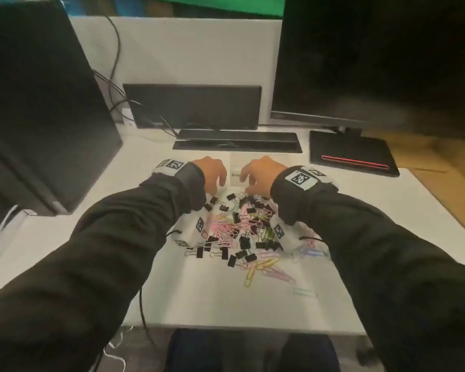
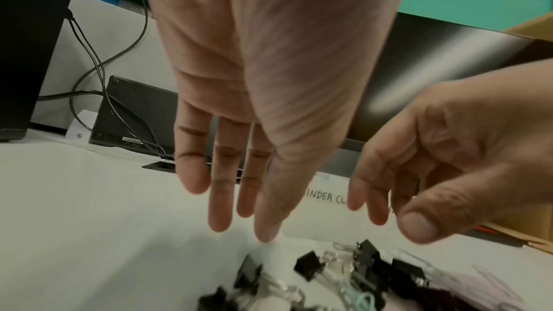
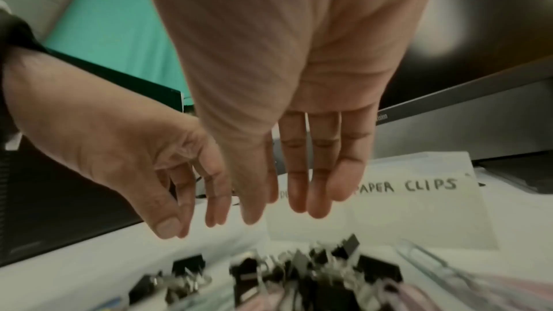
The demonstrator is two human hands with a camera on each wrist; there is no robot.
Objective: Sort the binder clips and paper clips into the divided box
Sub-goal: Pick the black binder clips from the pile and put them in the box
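Observation:
A heap of black binder clips (image 1: 244, 241) and pastel paper clips (image 1: 263, 267) lies mid-table. Just beyond it stands a small clear divided box (image 1: 235, 167), labelled "BINDER CL.." (image 2: 323, 198) on the left and "PAPER CLIPS" (image 3: 419, 186) on the right. My left hand (image 1: 212, 174) hovers over the heap's far left edge with its fingers (image 2: 221, 198) straight and empty. My right hand (image 1: 261, 174) hovers over the far right edge, beside the box. Its fingers (image 3: 320, 186) hang relaxed and hold nothing. Binder clips (image 2: 308, 267) (image 3: 377, 266) lie just below both hands.
A black keyboard (image 1: 236, 140) lies behind the box, with a small dark screen (image 1: 191, 106) and cables behind it. A large monitor (image 1: 360, 57) and a black pad with a red line (image 1: 352, 157) are at the right, a dark tower (image 1: 38, 103) at the left. The table's front edge (image 1: 239, 326) is near me.

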